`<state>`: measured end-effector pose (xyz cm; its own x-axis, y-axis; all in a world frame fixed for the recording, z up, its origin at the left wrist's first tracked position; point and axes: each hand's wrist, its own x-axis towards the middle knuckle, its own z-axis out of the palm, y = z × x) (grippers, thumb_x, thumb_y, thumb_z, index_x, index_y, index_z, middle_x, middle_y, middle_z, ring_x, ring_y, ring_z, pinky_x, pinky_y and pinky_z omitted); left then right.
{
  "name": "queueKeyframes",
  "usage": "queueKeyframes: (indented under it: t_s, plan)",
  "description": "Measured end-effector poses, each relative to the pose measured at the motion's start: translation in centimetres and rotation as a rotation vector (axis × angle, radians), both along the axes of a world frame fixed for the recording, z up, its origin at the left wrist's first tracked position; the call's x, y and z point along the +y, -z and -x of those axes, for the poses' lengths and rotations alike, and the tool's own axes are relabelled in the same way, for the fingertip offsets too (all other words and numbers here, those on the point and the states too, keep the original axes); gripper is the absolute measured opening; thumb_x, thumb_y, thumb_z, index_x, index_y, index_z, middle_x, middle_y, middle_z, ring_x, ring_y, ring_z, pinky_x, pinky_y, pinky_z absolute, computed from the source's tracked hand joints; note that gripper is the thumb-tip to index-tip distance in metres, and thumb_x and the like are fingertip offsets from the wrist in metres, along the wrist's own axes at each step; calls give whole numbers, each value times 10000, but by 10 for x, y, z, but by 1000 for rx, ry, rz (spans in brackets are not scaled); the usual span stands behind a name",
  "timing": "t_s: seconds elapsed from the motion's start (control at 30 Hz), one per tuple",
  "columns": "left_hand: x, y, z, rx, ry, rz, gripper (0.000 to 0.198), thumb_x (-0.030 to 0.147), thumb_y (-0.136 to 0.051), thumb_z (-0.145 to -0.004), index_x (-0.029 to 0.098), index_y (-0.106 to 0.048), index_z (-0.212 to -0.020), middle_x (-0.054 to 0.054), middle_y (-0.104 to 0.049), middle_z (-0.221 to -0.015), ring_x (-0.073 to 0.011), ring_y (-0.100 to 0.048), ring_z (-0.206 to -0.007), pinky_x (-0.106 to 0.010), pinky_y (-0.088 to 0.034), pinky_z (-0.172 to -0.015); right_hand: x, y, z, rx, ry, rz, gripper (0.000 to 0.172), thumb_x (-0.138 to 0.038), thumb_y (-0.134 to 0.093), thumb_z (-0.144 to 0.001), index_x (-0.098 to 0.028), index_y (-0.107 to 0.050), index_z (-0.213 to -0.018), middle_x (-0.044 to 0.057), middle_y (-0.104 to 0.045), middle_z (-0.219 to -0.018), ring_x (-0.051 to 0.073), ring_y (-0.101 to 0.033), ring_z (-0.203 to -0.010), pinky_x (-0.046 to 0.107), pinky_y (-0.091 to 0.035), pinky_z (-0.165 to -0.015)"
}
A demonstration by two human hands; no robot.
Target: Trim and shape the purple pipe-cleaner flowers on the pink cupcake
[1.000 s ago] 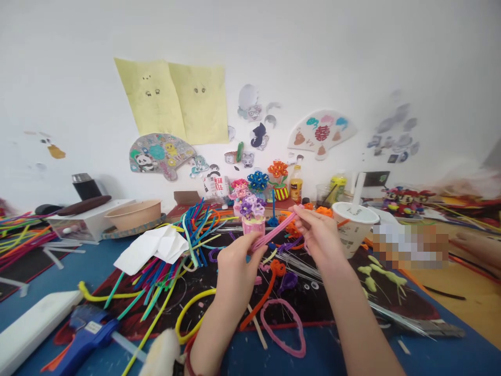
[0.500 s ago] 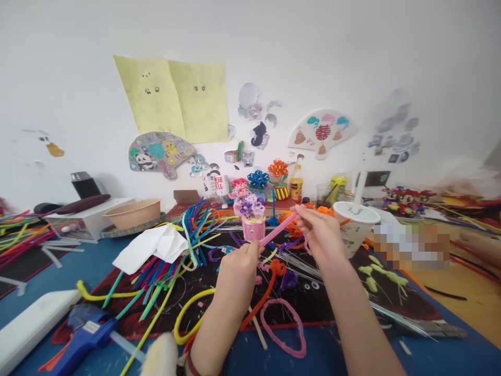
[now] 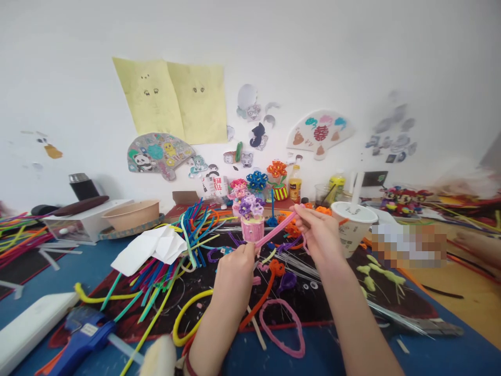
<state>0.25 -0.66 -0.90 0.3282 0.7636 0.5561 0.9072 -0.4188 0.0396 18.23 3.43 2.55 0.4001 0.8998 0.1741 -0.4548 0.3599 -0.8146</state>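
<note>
A pink pipe cleaner strip is stretched at a slant between my two hands. My left hand is closed on its lower end, and my right hand pinches the upper end, with a pink loop hanging below the fingers. Just behind the strip stands a small pink pot with purple flowers. Below my hands, a pink loop and an orange stem with a curled head lie on the dark mat.
At the left are a blue glue gun, white paper and bundled coloured pipe cleaners. A lidded cup stands beside my right hand. Pliers lie at the right. Another person's hand shows at the right edge.
The view has shifted very slightly. Both hands keep nearly the same pose, with the pink strip still stretched between them.
</note>
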Motion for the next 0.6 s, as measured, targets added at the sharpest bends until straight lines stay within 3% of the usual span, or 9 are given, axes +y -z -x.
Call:
queueKeyframes:
  t_s: [0.3, 0.6]
  plan:
    - [-1, 0, -2, 100, -26, 53, 192, 133, -455, -935, 169, -610, -829, -15, -666, -723, -193, -667, -651, -286, -418, -542, 4, 4, -3, -3, 2, 0, 274, -292, -874, -507, -103, -742, -655, 38, -631, -573, 53, -467, -458, 174, -343, -413]
    - [-3, -9, -5, 151, -50, 170, 217, 101, -432, -934, 177, -635, -921, -22, -698, -835, -184, -679, -753, -280, -448, -620, 4, 3, -2, -15, 16, -3, 270, -310, -869, -525, -108, -734, -645, 24, -599, -538, 60, -469, -470, 173, -338, -417]
